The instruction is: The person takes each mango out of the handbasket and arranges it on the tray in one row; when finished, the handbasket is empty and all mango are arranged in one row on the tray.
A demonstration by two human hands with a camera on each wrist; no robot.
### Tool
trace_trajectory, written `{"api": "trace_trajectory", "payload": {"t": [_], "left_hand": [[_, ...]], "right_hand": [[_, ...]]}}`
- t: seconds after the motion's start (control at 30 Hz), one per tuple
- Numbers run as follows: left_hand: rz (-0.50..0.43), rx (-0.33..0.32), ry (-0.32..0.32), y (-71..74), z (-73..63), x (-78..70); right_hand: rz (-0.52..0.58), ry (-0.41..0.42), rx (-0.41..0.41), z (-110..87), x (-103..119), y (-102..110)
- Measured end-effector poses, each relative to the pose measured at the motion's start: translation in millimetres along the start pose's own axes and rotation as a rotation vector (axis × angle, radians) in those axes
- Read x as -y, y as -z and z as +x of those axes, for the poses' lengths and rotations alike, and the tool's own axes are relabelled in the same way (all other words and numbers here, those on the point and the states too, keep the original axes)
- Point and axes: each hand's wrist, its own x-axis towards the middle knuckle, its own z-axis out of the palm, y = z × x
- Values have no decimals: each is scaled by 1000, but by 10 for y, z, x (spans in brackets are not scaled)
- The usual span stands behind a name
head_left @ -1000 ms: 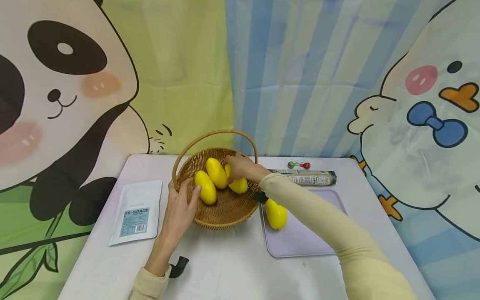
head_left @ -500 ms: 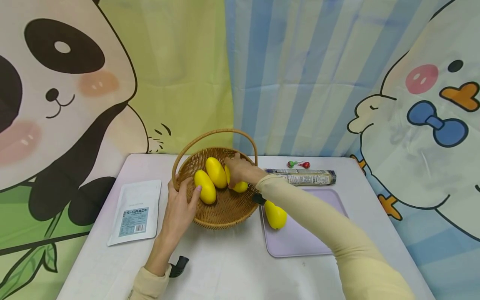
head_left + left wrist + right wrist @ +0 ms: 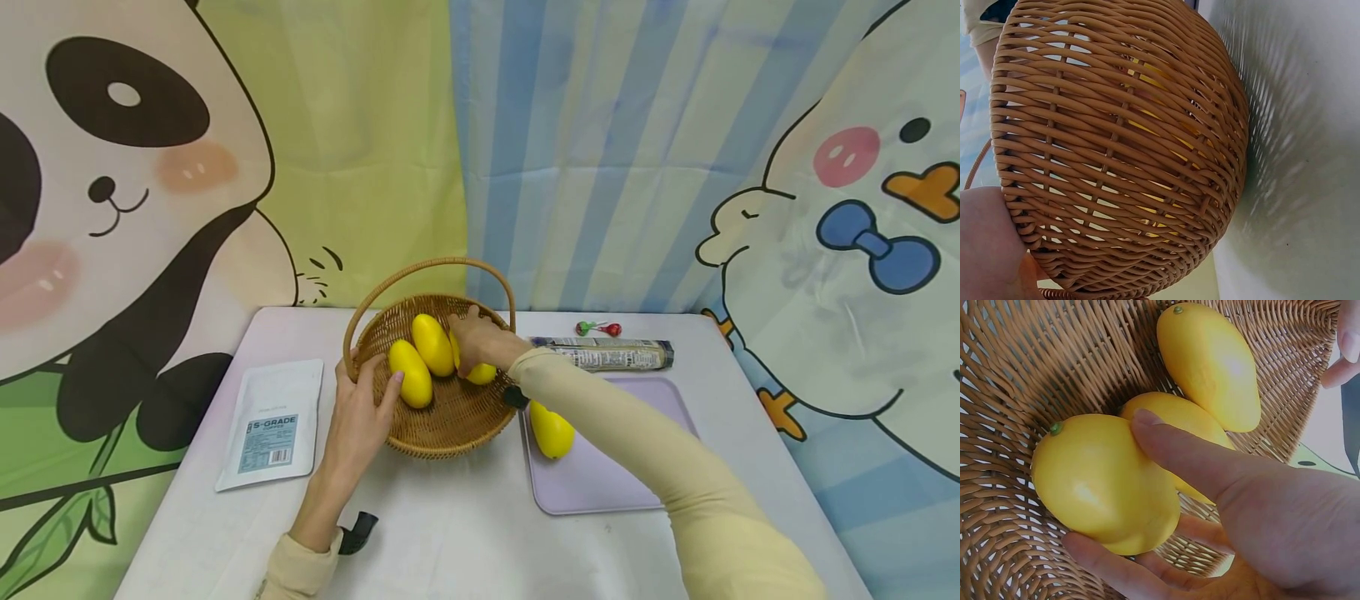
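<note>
A round wicker basket [image 3: 442, 437] with a tall arched handle stands on the table, with three yellow mangoes inside. My left hand [image 3: 362, 421] grips its left rim, thumb on the inner side; the left wrist view shows mostly the woven wall [image 3: 1116, 137]. Reaching in from the right, my right hand [image 3: 480, 337] holds the rightmost mango [image 3: 1104, 481], thumb on one side and fingers curled on the other. Beside it lie a middle mango [image 3: 432, 346] and a left mango [image 3: 410, 375]. Another mango [image 3: 552, 431] rests on the lilac tray [image 3: 600, 492], partly behind my right sleeve.
Left of the basket lies a white coffee pouch [image 3: 270, 425]. At the back right are a long printed packet [image 3: 630, 355] and two lollipops [image 3: 598, 329], one green and one red. A printed curtain [image 3: 585, 167] hangs right behind the table's back edge.
My right hand has shifted slightly over the rightmost mango, covering more of it in the head view. My left hand, the basket and the other mangoes look the same.
</note>
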Motion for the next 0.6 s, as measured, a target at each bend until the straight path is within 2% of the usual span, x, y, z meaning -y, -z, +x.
{"api": "trace_trajectory", "payload": {"t": [0.37, 0.6], "left_hand": [[2, -7, -8, 13, -5, -11], [10, -7, -7, 7, -2, -5]], "right_hand": [[15, 48, 20, -74, -39, 101], [38, 78, -2, -185, -73, 194]]}}
